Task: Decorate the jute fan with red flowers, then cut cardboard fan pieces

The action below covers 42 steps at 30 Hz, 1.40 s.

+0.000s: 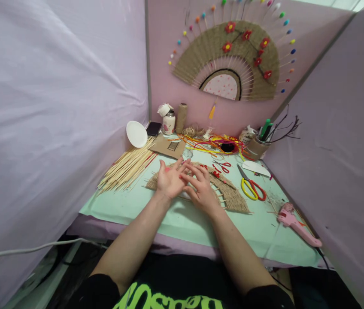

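Observation:
My left hand is held palm up above the table, fingers spread, with a small reddish spot on the palm. My right hand is beside it, fingers apart and stretched over the left fingers; a tiny red speck shows by one fingertip, too small to name. Beneath both hands lies a twine-covered fan with thin stick ribs, its middle partly hidden by the hands. Small red flowers and a dark twig sit on its upper part.
A bundle of thin sticks and cardboard lie left. To the right are large scissors, small red scissors, a pink glue gun and a pen holder. Colored pipe cleaners lie behind; a finished fan hangs above.

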### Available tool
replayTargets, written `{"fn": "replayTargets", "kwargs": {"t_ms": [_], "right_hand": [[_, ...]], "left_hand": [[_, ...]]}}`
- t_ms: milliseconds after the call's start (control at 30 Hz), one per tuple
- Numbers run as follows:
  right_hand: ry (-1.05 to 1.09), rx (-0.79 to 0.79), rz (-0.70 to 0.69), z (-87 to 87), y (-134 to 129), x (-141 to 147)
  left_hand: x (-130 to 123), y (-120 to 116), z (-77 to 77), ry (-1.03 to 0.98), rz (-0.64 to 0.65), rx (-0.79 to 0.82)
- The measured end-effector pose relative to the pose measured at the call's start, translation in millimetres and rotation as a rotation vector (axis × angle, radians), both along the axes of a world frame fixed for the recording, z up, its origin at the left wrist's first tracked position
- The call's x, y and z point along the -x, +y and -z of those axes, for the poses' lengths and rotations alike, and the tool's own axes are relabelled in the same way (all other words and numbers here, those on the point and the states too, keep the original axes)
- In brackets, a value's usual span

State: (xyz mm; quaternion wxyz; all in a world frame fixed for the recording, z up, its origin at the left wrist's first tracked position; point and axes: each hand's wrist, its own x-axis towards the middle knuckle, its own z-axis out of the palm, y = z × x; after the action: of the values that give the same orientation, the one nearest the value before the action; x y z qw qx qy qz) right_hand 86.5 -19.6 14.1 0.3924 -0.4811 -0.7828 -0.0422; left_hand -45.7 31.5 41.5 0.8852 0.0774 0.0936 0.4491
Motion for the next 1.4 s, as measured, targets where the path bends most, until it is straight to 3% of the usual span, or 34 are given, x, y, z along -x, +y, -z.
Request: {"fn": "replayTargets", "kwargs": {"t_ms": [167,333,433,533,633,800,1000,1100,1267,1400], "right_hand": [[-0.021,0.033,-0.014,0.2,-1.4,1.9],[0.006,-0.009,-0.008,-1.0,-1.2,0.4],[0.004,0.021,0.033,-1.5,-1.1,0.7],[-0.006,0.023,-0.010,-1.7,-1.9,3.1],[0.045,-0.007,-0.008,-2.4,-1.8,3.8],[0.135,-0.003,0.050,-3.9,0.2,2.8],[0.263,0.012,0.065,-8.2,-1.0,5.7],[0.375,-0.030,0.088,-16.3,-1.0,-0.1],[0.565,-0.097,0.188,-47.8,5.1,-28.2],[0.480,-0.174,0.276,-62.9,25.7,-47.4]], "left_hand": [[-1.4,-1.3,-1.6,0.037,0.052,0.023],[-0.1,-0.8,-1.8,0.007,-0.009,0.022],[-1.3,-2.1,-1.9,0.012,0.041,0.012],[-1.2,-1.9,-1.6,0.044,0.063,-0.004],[0.8,-1.2,-2.9,0.043,0.003,-0.018],[-2.4,-6.2,-8.0,0.056,0.082,0.009],[-5.3,-7.4,-6.9,0.039,0.071,-0.014],[-3.3,-4.0,-4.0,0.062,0.060,0.004],[-0.5,5.5,2.1,0.112,-0.158,0.148],[0.8,9.7,5.1,0.105,-0.191,0.180]]}}
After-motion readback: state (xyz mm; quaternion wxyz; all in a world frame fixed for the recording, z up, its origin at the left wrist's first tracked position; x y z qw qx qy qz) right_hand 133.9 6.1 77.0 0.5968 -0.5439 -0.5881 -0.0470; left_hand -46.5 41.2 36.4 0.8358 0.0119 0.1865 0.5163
